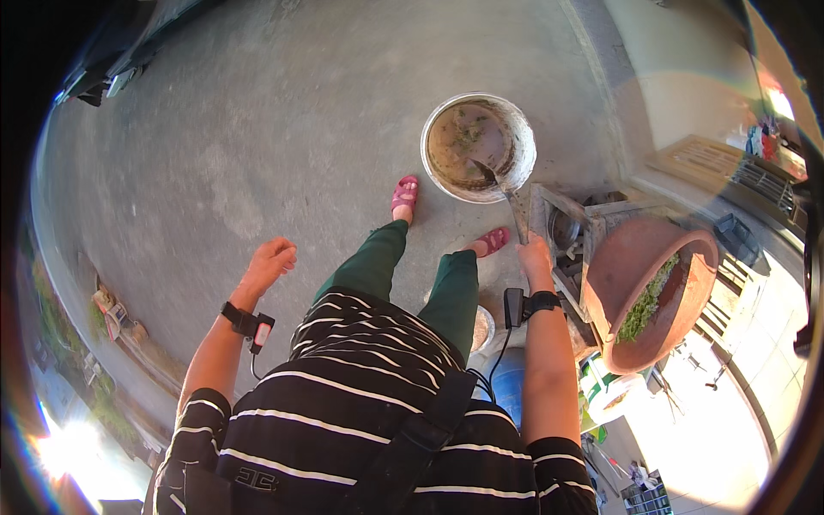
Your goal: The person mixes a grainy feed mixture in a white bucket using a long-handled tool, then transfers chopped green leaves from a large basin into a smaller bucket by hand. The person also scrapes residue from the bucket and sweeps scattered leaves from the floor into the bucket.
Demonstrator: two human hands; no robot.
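My right hand (pixel 535 253) grips the upper end of a long-handled tool (pixel 516 209). The tool slants down over the near rim of a round, pale bucket (pixel 524 151), and its dark, pointed end lies inside. Murky brownish liquid with green plant bits (pixel 468 132) fills the lower part of the bucket. Its depth cannot be made out. My left hand (pixel 270 265) hangs in the air on the left, fingers loosely curled, with nothing visible in it. It touches nothing. The bucket stands on the concrete floor, just beyond my feet in pink sandals.
At right, a large terracotta basin (pixel 650 257) with chopped greens (pixel 650 302) leans tilted on a wooden frame (pixel 566 205). Beside my right leg are a small container (pixel 481 329) and a blue container (pixel 508 380). Concrete floor (pixel 257 129) stretches to the left.
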